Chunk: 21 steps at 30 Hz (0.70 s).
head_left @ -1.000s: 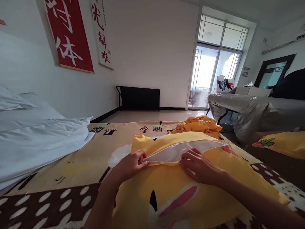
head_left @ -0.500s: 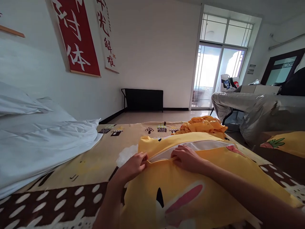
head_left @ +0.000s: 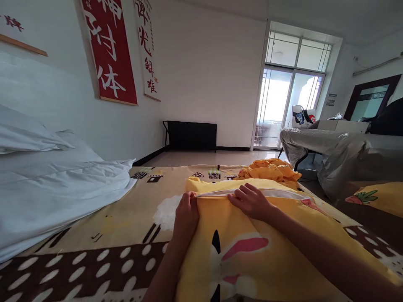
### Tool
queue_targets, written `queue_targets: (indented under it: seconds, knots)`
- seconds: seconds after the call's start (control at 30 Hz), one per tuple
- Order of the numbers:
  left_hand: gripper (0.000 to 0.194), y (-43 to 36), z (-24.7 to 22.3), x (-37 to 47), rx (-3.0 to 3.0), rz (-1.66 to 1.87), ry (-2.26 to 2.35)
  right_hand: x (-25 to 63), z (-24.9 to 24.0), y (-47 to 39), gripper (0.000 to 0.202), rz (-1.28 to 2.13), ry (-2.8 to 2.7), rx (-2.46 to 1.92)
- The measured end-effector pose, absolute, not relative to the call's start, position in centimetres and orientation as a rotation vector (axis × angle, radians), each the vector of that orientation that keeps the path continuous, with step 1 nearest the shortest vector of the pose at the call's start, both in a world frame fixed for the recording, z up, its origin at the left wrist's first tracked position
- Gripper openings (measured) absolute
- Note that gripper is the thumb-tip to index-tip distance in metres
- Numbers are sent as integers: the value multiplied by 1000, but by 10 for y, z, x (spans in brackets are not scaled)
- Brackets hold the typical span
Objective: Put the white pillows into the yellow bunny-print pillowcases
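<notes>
A yellow pillowcase [head_left: 245,260] printed with a rabbit lies in front of me. Along its far side runs a long slit, where a strip of white filling, apparently a pillow [head_left: 277,193], shows. My left hand [head_left: 186,209] pinches the left end of this opening with closed fingers. Farther right, my right hand [head_left: 253,202] grips the near edge of the slit, its fingers curled over the cloth. Whether a zip pull sits between the right fingers is hidden.
A patterned blanket [head_left: 126,218] spreads beneath the pillowcase. White bedding [head_left: 63,188] is heaped at left, and crumpled orange-yellow cloth [head_left: 270,170] lies beyond. At right stand a plastic-covered table [head_left: 327,142] and another yellow cloth piece [head_left: 384,197]. A black folded panel [head_left: 191,135] leans by the wall.
The slit has narrowed, with less white showing. My left hand has moved farther away from me, pulling the near edge up toward the far one. The right hand keeps its grip near the same spot.
</notes>
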State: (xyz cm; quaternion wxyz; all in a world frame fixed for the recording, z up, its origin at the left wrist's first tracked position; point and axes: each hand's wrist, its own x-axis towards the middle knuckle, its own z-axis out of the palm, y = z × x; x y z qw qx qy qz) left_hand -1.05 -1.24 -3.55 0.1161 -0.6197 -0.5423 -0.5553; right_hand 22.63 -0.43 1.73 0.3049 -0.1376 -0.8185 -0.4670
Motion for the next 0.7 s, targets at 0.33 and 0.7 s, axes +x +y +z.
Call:
queue_targets:
  seconds: [0.33,0.7]
  knots:
    - [14,-16,-46,-11,-1764,-1753,-1353,164,-8,-30,19,-770,-2139,-440]
    - [13,-28,-37,-5,-1872,-1657,-1266,143,-8,-37,16,-258,-1927,-596]
